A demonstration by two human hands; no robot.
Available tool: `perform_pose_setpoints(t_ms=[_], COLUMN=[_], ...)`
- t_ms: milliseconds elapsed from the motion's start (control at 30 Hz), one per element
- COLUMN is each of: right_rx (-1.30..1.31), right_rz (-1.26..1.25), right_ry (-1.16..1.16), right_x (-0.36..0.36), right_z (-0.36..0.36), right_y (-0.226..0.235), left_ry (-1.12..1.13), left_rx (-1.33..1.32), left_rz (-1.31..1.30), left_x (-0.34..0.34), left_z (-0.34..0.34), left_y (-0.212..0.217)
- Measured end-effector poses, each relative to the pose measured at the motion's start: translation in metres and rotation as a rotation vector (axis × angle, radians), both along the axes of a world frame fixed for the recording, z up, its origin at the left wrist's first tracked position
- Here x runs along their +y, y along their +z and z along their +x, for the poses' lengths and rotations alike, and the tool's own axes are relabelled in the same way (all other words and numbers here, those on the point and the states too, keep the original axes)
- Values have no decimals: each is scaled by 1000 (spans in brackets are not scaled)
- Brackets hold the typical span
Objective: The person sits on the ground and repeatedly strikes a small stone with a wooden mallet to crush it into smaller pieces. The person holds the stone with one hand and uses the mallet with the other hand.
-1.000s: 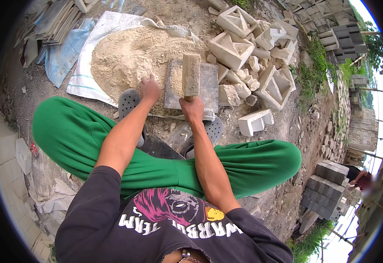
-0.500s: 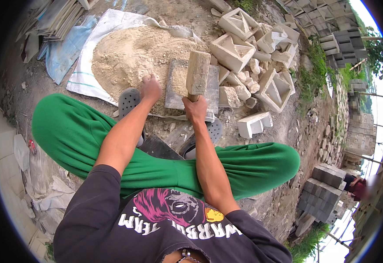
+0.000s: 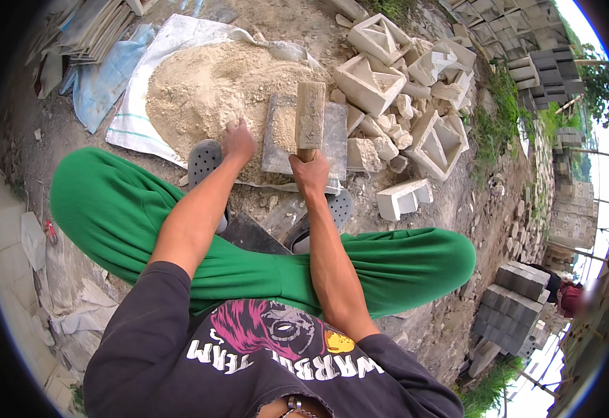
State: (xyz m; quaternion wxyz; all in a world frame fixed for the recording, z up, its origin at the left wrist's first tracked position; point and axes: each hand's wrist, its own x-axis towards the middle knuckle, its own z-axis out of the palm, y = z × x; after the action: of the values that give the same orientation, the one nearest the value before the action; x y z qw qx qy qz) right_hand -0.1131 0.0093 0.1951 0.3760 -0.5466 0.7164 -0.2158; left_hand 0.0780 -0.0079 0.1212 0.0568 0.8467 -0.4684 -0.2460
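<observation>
My right hand (image 3: 309, 171) is wrapped round the handle of a wooden mallet (image 3: 311, 115). Its blocky, dusty head is over a grey flat slab (image 3: 334, 143), hiding part of it; whether they touch is unclear. Pale crushed grit (image 3: 285, 129) lies on the slab's left part. At the near edge of a heap of sandy crushed stone (image 3: 200, 83), my left hand (image 3: 239, 143) is closed, its fingers curled toward the heap. Anything inside those fingers is hidden. The heap spreads over a white woven sack (image 3: 127, 129).
Broken pale hollow blocks (image 3: 371, 83) and rubble lie right of the slab, with one fragment (image 3: 405, 199) nearer me. My grey clogs (image 3: 204, 164) flank the work spot. Stacked grey blocks (image 3: 513, 306) and a person (image 3: 568, 298) are at far right. A blue sheet (image 3: 102, 83) lies left.
The mallet head has shifted slightly left and its tilt has changed a little, still in my right hand. My left hand stays nearly in place. The person at far right has moved slightly.
</observation>
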Motion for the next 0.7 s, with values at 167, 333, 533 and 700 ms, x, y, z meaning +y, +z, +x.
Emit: perform_pose_setpoints(t_ms=[167,333,533,700], right_rx=[180,56,-86,162], right_rz=[371,118,-101,323], right_ry=[109,12,-82,114], right_x=[3,0,-5,2], right_z=[-13,-9,-4,-22], right_y=[-34,-5,3,-37], left_ry=[-14,-22,-4,49], left_rx=[86,65,76,46], left_rz=[36,47,3,-39], left_x=[-3,-1,-1,-2], left_z=[-4,0,-4,-12], left_y=[16,12,5,6])
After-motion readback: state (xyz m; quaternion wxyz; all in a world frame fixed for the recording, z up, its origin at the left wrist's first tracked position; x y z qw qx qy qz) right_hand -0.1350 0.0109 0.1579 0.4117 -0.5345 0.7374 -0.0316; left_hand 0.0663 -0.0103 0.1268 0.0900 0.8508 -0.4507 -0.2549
